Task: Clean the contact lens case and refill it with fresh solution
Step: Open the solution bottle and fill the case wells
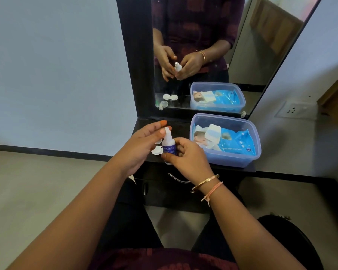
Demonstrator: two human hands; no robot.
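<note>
Right grip (187, 158) holds solution bottle (169, 147), lens case (157, 152) just behind.

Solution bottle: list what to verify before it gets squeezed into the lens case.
1. Small white plastic bottle with a blue label gripped by the right hand: ok.
2. Cap off: cannot tell, the left hand has its fingertips over the tip.
3. Nozzle pointed down at the case: not ok, the bottle stands upright.
4. White contact lens case on the black shelf, just behind the bottle: ok.
5. Case wells uncapped: cannot tell, the hands hide most of it.
6. Clear blue plastic tub of wet wipes apart from the case, to the right: ok.
</note>
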